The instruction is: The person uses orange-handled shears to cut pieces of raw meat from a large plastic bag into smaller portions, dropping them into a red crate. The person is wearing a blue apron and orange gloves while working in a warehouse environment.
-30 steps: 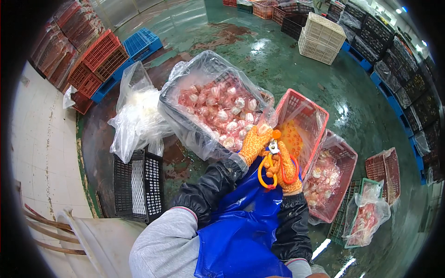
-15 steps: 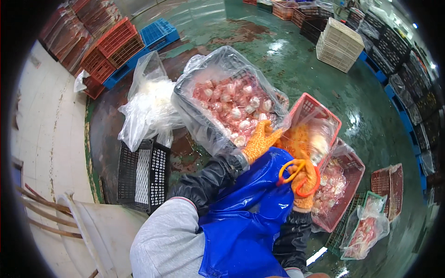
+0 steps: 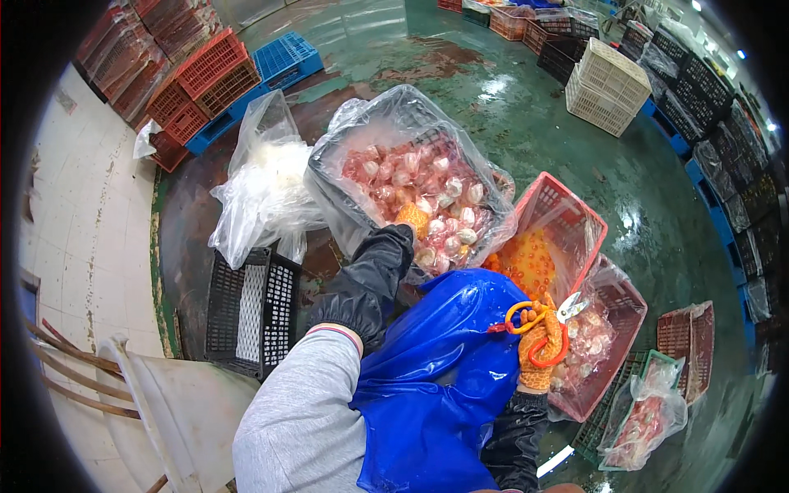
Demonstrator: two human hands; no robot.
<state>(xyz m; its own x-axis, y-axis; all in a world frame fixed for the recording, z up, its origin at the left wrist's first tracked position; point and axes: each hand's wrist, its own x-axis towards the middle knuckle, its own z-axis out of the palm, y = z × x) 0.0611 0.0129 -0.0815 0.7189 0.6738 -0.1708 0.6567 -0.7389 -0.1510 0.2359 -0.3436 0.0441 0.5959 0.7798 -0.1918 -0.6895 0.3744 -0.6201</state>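
My left hand [image 3: 413,218], in an orange glove and black sleeve, reaches into a black crate [image 3: 329,197] lined with clear plastic and piled with pink and white shellfish [image 3: 411,177]. The fingers rest among the shellfish, and their grip is hidden. My right hand [image 3: 538,355], also in an orange glove, holds scissors [image 3: 542,320] with orange and yellow loop handles over my blue apron [image 3: 444,361]. It hovers beside a red basket [image 3: 612,374] lined with plastic and holding pale shellfish meat. A tilted red basket [image 3: 567,209] holds orange pieces [image 3: 526,263].
An upended black crate [image 3: 251,304] and bunched clear plastic bags [image 3: 263,181] sit to my left, with a white chair [image 3: 181,403] behind. Red [image 3: 193,86], blue [image 3: 283,57], white [image 3: 606,80] and black crates ring the wet green floor. A bagged tray of meat [image 3: 645,415] lies lower right.
My left hand has gone from the crate's near rim into the shellfish pile. My right hand with the scissors has dropped down and right, toward the lined red basket.
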